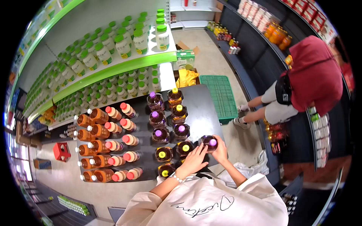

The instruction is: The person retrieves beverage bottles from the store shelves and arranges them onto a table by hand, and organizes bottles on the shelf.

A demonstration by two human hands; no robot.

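My right hand is wrapped round the right side of a dark bottle with a purple cap, near the right edge of the black table. My left hand lies against the bottle's left side with its fingers stretched out. Left of it stand two columns of dark bottles, some with purple caps, some with yellow caps. Further left are rows of pink-capped bottles and orange-brown bottles with white caps. All stand upright.
Shelves of green-capped bottles rise behind the table. A green crate is on the floor beyond its right edge. Another person in a red top bends by the dark shelves at right. Clear plastic lies below my right arm.
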